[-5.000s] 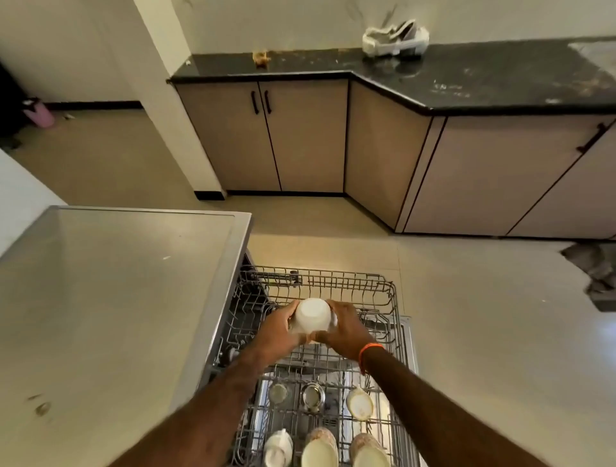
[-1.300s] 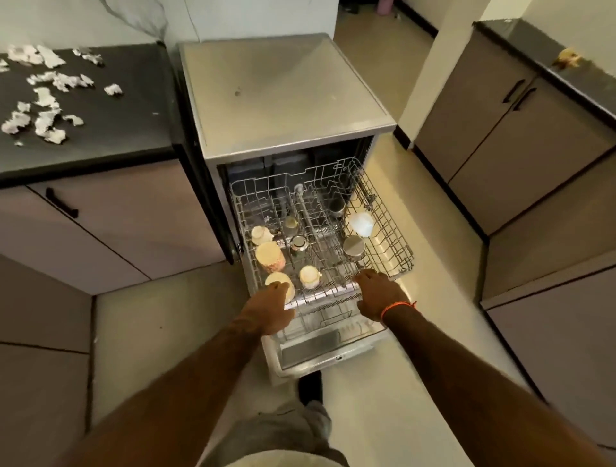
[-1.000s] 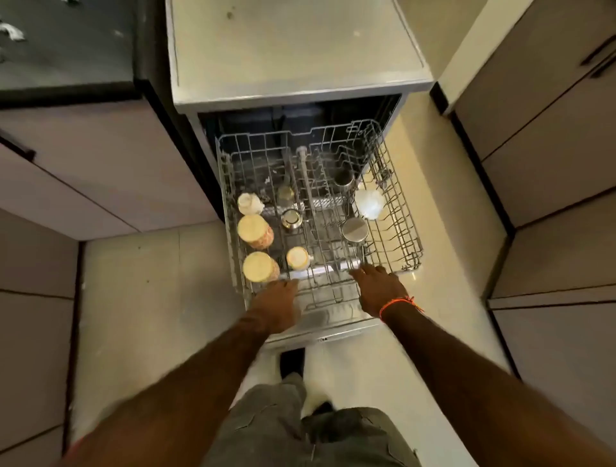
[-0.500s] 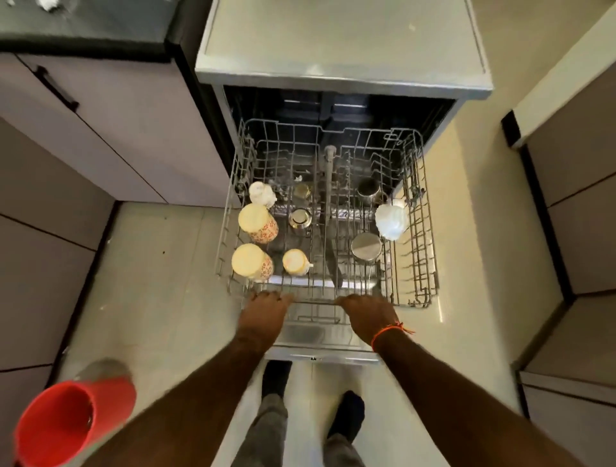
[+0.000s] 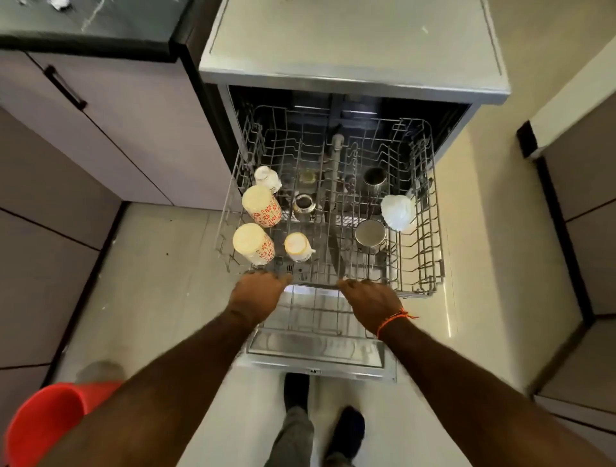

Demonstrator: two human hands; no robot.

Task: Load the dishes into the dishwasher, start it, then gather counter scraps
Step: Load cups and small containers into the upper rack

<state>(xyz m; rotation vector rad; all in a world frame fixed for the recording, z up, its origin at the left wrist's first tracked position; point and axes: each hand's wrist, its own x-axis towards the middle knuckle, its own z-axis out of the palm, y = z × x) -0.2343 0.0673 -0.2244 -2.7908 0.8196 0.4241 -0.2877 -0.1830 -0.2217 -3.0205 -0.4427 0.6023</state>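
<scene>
The dishwasher (image 5: pixel 350 40) stands open with its door (image 5: pixel 316 350) folded down and the upper wire rack (image 5: pixel 436 233) pulled out. Upside down in the rack are two patterned cups (image 5: pixel 260 203), a small cream cup (image 5: pixel 296 246), a white cup (image 5: pixel 396 208) and steel cups (image 5: pixel 370 233). My left hand (image 5: pixel 258 295) grips the rack's front rail left of centre. My right hand (image 5: pixel 368 298), with an orange wrist thread, grips the same rail further right. A lower rack shows beneath my hands.
A dark counter (image 5: pixel 100 26) with white paper scraps (image 5: pixel 60 4) lies at the upper left, over a cabinet. A red bucket (image 5: pixel 43 423) stands on the floor at lower left. More cabinets (image 5: pixel 583 200) line the right. My feet are just before the door.
Five seconds ago both hands were setting a white cup in the rack. Since then they have dropped to the front rail and stayed there while my view swung square to the dishwasher.
</scene>
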